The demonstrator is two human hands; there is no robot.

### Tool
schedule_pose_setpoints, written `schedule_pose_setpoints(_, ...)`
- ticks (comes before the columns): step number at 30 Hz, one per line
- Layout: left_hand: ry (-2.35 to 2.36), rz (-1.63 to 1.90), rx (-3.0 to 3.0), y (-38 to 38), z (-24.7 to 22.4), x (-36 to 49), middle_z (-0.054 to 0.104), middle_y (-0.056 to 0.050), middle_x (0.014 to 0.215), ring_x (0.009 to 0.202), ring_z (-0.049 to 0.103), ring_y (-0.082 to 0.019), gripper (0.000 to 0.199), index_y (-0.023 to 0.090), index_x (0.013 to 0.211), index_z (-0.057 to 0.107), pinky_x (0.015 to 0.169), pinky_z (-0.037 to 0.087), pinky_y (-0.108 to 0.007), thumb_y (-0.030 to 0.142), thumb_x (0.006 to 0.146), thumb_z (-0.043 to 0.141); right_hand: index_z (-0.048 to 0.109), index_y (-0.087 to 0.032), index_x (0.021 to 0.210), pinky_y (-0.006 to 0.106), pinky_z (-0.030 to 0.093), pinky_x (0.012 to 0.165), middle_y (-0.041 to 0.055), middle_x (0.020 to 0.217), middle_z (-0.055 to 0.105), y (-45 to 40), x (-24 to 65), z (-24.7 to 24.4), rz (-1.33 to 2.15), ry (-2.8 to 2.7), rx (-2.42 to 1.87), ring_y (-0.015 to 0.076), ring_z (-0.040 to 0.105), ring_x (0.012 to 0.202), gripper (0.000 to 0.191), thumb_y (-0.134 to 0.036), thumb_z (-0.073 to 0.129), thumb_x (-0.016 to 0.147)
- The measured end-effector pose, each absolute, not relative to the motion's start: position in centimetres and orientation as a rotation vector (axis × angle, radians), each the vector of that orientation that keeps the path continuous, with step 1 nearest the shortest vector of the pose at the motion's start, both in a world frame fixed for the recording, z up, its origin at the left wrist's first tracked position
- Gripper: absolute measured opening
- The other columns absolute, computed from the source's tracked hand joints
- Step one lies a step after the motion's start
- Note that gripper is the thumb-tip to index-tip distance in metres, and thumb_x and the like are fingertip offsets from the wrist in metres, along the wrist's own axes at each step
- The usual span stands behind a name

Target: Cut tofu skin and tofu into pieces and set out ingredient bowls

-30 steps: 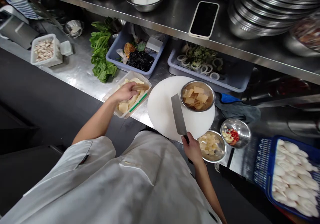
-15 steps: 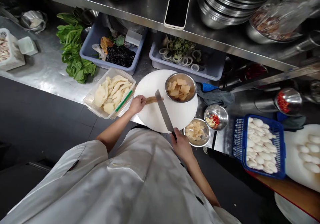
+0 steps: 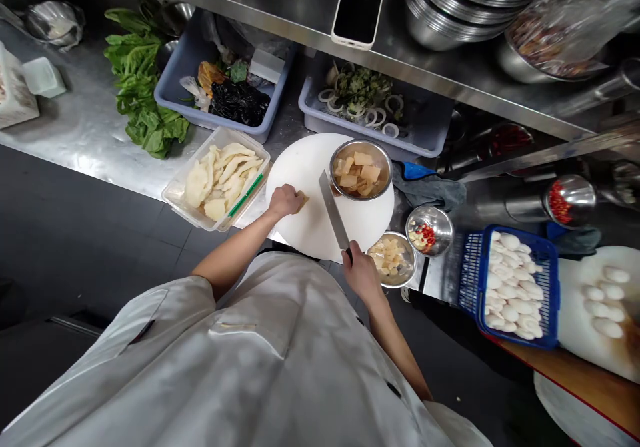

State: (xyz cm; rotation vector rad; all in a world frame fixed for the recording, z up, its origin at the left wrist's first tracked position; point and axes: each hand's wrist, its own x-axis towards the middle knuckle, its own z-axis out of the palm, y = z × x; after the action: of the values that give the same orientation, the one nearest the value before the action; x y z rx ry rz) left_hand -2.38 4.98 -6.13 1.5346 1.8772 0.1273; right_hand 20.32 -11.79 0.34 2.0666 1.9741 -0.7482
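My left hand (image 3: pixel 285 200) is closed on a flat brown strip of food (image 3: pixel 302 200) at the left side of the round white cutting board (image 3: pixel 313 237). Only the strip's end shows beyond my fingers; its kind is unclear. My right hand (image 3: pixel 362 272) grips the handle of a long kitchen knife (image 3: pixel 335 214), its blade over the middle of the board, pointing away from me. Close to the blade tip stands a steel bowl (image 3: pixel 380 194) of tan, squarish pieces (image 3: pixel 361 170). A small brown bit lies between blade and bowl.
Left of the board is a plastic tub (image 3: pixel 173 197) of pale slices. To the right stand a bowl of pale pieces (image 3: pixel 393 260) and a bowl with chopped red chilli (image 3: pixel 425 236). Behind are two blue-grey trays (image 3: pixel 277 104) under a steel shelf (image 3: pixel 300 24) holding a phone (image 3: pixel 359 7).
The knife has moved right, away from the strip, towards the bowl. The strip now shows much shorter beyond my left hand, which has shifted slightly right. The whole view has shifted slightly.
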Motion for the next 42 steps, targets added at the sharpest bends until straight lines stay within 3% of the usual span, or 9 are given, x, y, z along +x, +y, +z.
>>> schedule_pose_setpoints(3,1.803,0.215,1.294,3.9,-6.7,-1.3,0.075,-0.008,0.075,0.073,0.072,-0.022,0.017,0.017,0.085,0.072,0.069,0.056,-0.030,0.031,0.091,0.064,0.053,-0.017,0.118,0.029,0.028,0.066,0.0088,0.089,0.074,-12.7,20.3,0.7,-0.772,1.974,2.063,0.0227,0.067,0.080,0.016,-0.027,0.043,0.111)
schedule_pose_setpoints(5,1.805,0.267,1.334,2.9,-7.3,-1.3,0.074,-0.007,0.073,0.074,0.071,-0.022,0.016,0.018,0.088,0.072,0.073,0.057,-0.032,0.030,0.093,0.061,0.053,-0.017,0.119,0.029,0.030,0.067,0.0093,0.092,0.074,-13.1,19.9,0.9,-0.833,1.967,2.044,0.0232,0.068,0.082,0.016,-0.026,0.044,0.110)
schedule_pose_setpoints(7,1.800,0.372,1.546,2.1,-8.0,-2.2,0.075,-0.009,0.088,0.084,0.071,-0.024,0.017,0.017,0.101,0.072,0.084,0.058,-0.036,0.023,0.093,0.058,0.053,-0.017,0.121,0.030,0.032,0.068,0.0099,0.095,0.075,-13.2,19.6,1.2,-0.899,1.937,2.027,0.0240,0.069,0.085,0.017,-0.026,0.043,0.110)
schedule_pose_setpoints(11,1.400,0.589,2.150,1.8,-9.3,-4.5,0.064,-0.016,0.127,0.118,0.061,-0.029,0.043,0.016,0.127,0.066,0.107,0.051,-0.045,0.009,0.086,0.057,0.050,-0.017,0.126,0.030,0.033,0.070,0.0117,0.099,0.076,-13.2,19.1,2.1,-0.929,1.892,2.005,0.0255,0.071,0.089,0.020,-0.026,0.040,0.111)
schedule_pose_setpoints(16,1.136,0.622,2.327,2.6,-10.6,-4.5,0.060,-0.016,0.118,0.116,0.054,-0.031,0.030,0.019,0.110,0.072,0.104,0.051,-0.048,0.010,0.087,0.055,0.047,-0.018,0.125,0.030,0.034,0.070,0.0118,0.102,0.075,-13.6,18.7,3.9,-0.916,1.887,1.934,0.0252,0.072,0.092,0.018,-0.026,0.039,0.112)
schedule_pose_setpoints(26,1.141,0.610,2.343,2.4,-11.1,-4.7,0.060,-0.015,0.113,0.110,0.053,-0.030,0.026,0.020,0.102,0.072,0.103,0.050,-0.049,0.011,0.089,0.052,0.045,-0.016,0.125,0.031,0.040,0.076,0.0137,0.105,0.075,-11.7,16.9,1.4,-0.932,1.939,1.896,0.0266,0.073,0.099,0.018,-0.022,0.035,0.111)
schedule_pose_setpoints(34,1.131,0.754,2.435,2.1,-12.8,-5.6,0.061,-0.013,0.104,0.102,0.055,-0.030,0.020,0.020,0.097,0.070,0.090,0.055,-0.048,0.010,0.091,0.053,0.048,-0.017,0.125,0.032,0.042,0.073,0.0144,0.105,0.074,-12.6,16.7,3.3,-0.923,1.943,1.822,0.0283,0.072,0.094,0.022,-0.026,0.032,0.111)
schedule_pose_setpoints(39,1.098,0.717,2.465,2.2,-12.6,-6.1,0.061,-0.012,0.101,0.099,0.057,-0.028,0.022,0.020,0.097,0.068,0.092,0.055,-0.047,0.010,0.093,0.049,0.050,-0.015,0.129,0.032,0.047,0.080,0.0147,0.106,0.075,-12.6,17.0,-0.8,-0.962,2.007,1.879,0.0262,0.072,0.095,0.026,-0.026,0.035,0.111)
schedule_pose_setpoints(42,1.068,0.642,2.465,3.2,-11.6,-6.8,0.061,-0.016,0.119,0.112,0.056,-0.030,0.033,0.017,0.114,0.068,0.098,0.054,-0.047,0.008,0.086,0.053,0.055,-0.014,0.128,0.033,0.051,0.082,0.0169,0.109,0.075,-14.6,19.1,-3.6,-0.891,2.172,2.005,0.0269,0.073,0.096,0.030,-0.028,0.036,0.109)
